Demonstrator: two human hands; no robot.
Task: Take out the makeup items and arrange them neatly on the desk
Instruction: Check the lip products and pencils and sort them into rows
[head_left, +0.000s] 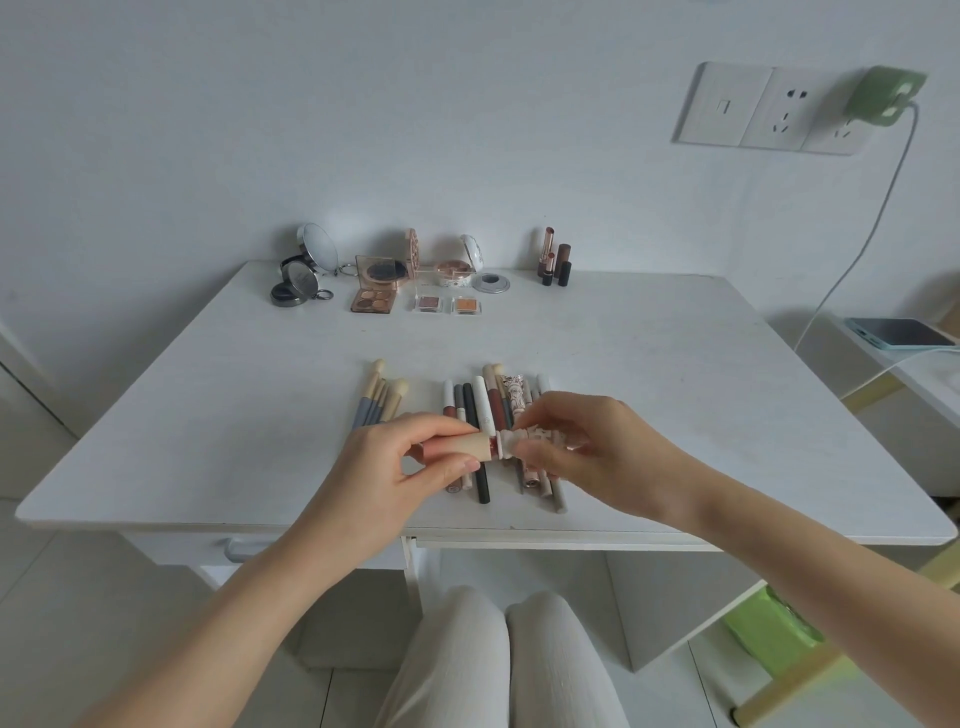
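My left hand (402, 462) pinches the beige end of a small lip-colour tube (480, 448). My right hand (582, 447) pinches the tube's white patterned end (540, 435), so the tube lies level between both hands above the desk (208, 415). Under the hands is a row of pencils and slim tubes (483, 410), side by side. Blue-handled brushes (376, 397) lie just left of that row. At the desk's back stand open compacts (301, 280), an eyeshadow palette (376, 291), two small shadow pans (449, 304) and upright lipsticks (555, 260).
A phone (901, 332) lies on a side shelf at right, its cable running up to a green charger (885, 96) in the wall socket. A drawer handle (244, 548) sits under the desk front. My knees (498, 649) are below, and a green bin (769, 626) stands lower right.
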